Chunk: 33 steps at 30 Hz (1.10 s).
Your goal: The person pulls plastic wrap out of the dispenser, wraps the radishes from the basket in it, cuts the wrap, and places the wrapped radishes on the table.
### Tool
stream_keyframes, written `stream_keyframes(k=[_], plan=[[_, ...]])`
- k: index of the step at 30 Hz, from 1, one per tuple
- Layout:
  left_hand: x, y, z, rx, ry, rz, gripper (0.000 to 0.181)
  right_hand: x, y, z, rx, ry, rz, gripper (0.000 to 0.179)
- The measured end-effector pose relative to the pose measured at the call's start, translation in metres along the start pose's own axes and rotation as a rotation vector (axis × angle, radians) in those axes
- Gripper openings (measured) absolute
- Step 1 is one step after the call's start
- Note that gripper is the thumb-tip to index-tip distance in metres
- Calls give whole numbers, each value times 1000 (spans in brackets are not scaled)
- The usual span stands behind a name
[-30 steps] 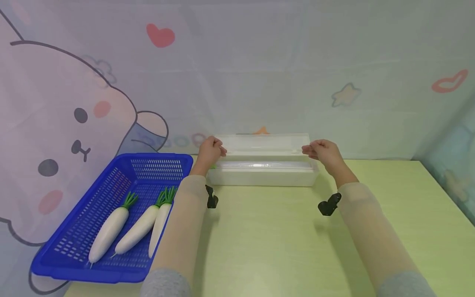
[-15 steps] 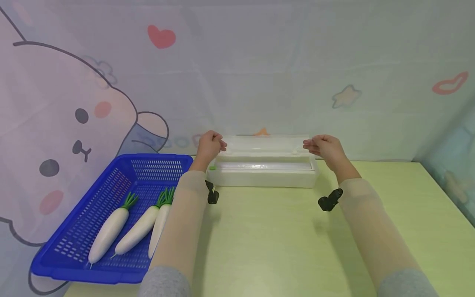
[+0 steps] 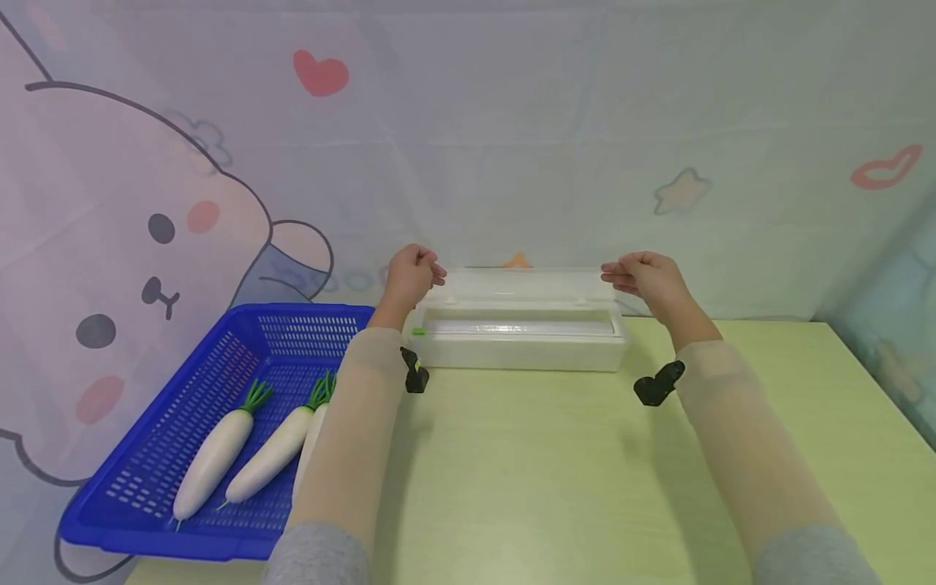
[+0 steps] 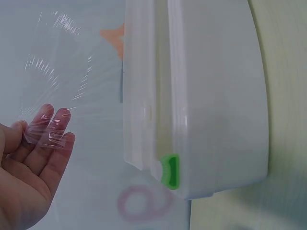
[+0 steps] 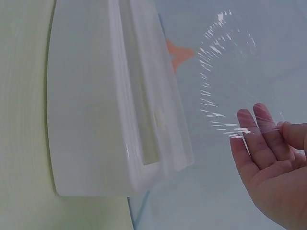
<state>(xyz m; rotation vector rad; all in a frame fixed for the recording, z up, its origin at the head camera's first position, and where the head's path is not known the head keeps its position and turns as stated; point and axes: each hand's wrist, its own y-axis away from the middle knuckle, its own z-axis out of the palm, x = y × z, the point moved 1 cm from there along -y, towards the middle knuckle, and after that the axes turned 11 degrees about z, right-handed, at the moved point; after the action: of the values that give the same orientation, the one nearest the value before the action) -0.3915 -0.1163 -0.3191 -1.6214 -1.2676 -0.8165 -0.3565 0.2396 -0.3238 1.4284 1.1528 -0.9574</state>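
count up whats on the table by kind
white radishes: 3
blue basket: 1
white wrap dispenser: 1
sheet of clear film, pinched by left hand and right hand: 1
total: 6

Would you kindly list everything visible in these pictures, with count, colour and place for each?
cling film: one sheet, clear, stretched up from the dispenser between both hands.
dispenser box: one, translucent white with a small green tab at its left end, lid raised, at the back of the table.
basket: one, blue, perforated, on the table's left side.
radishes: three, white with green tops, lying side by side in the basket.
table: one, pale green.
backdrop: one, pastel cloth with a cartoon animal, heart, star and lips.
left hand: pinches the film's left edge.
right hand: pinches the film's right edge.
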Motion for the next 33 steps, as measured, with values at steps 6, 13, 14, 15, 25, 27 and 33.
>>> stream_keyframes(k=[6,13,14,15,25,27,33], plan=[[7,-3,-1,7,-11,12,28,-10,3,-8,-14,54,-20,27],[17,-4,-5,17,-1,40,24,-21,9,-10,-13,64,-44,26],[18,-5,-6,17,2,42,24,-22,10,-10,-13,66,-49,25],[19,-5,-6,17,5,44,24,-24,10,-11,-10,69,-54,25],[33,-11,-9,67,33,58,23,-40,11,-13,-13,52,-77,22],[36,-11,-11,73,41,52,24,-43,11,-13,-11,54,-74,23],[42,-12,-17,105,55,60,25,-55,12,-11,-20,50,-75,23]])
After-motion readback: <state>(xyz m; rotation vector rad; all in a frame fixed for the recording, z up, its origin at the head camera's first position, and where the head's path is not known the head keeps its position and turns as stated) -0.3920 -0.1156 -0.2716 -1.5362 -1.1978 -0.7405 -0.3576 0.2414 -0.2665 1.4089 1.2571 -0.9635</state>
